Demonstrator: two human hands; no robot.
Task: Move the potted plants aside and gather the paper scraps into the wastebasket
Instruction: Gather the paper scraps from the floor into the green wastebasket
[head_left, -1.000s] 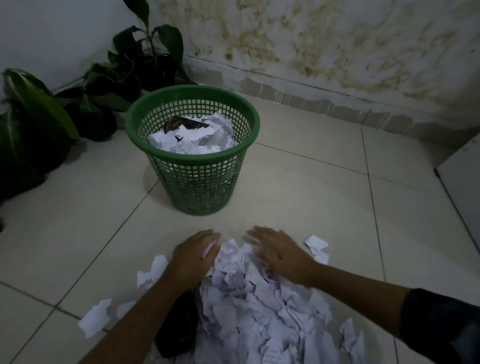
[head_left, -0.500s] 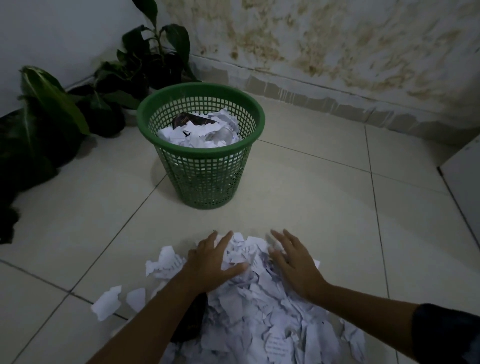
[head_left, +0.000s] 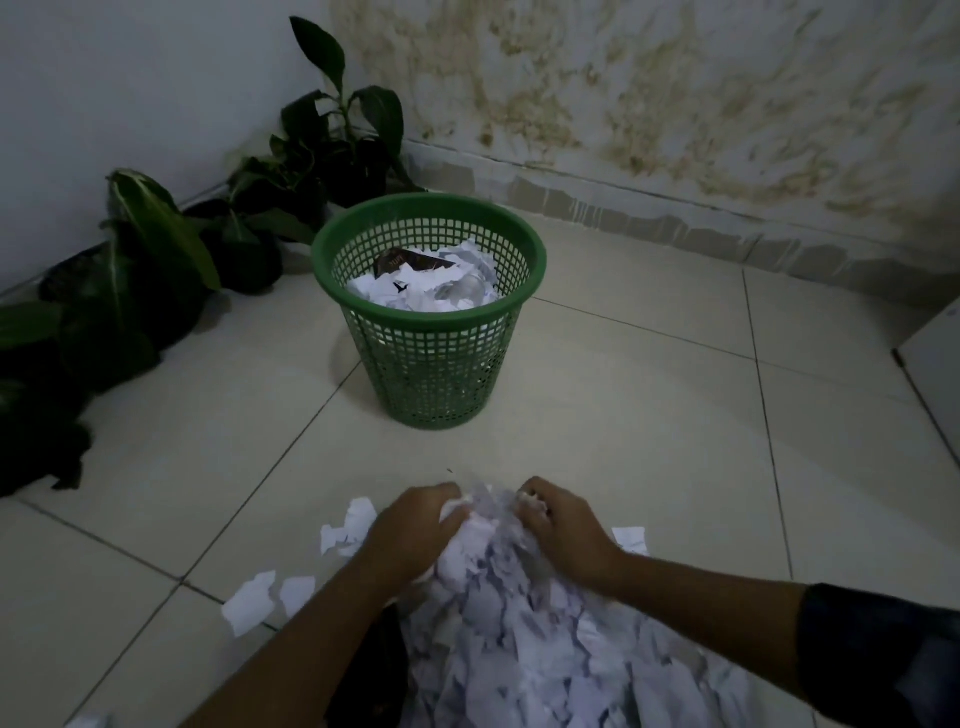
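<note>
Paper scraps (head_left: 519, 639): L hand (head_left: 415, 530) & R hand (head_left: 563, 535) grip clenched on pile top.

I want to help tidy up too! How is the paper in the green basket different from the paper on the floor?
The paper in the wastebasket sits inside the green mesh wall; the floor pile lies loose on the tiles.
The basket paper is untouched; the floor pile is gripped by the left hand and right hand.
The floor pile looks bigger, with stray bits beside it.
Both are torn white scraps.
</note>
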